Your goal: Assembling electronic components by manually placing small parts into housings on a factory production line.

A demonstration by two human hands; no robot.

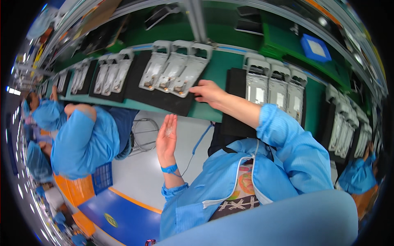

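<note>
My right hand (209, 94) reaches over the green bench with its fingers drawn together. Its fingertips are at the lower right corner of a light grey plastic housing (189, 69); what they pinch, if anything, is too small to make out. That housing is the rightmost of three similar ones, the others being a middle housing (171, 67) and a left housing (154, 67), all on a black mat (137, 92). Below the bench edge, my left hand (166, 139) is palm up with fingers stretched out. Small clear pieces appear to lie in its palm. A blue band (168, 168) circles that wrist.
More grey housings (257, 86) stand on a black mat to the right, and others (111, 74) to the left. A blue cord (202, 139) hangs by the bench edge. A co-worker in blue (88, 141) sits at the left. A blue box (315, 48) sits on a green shelf.
</note>
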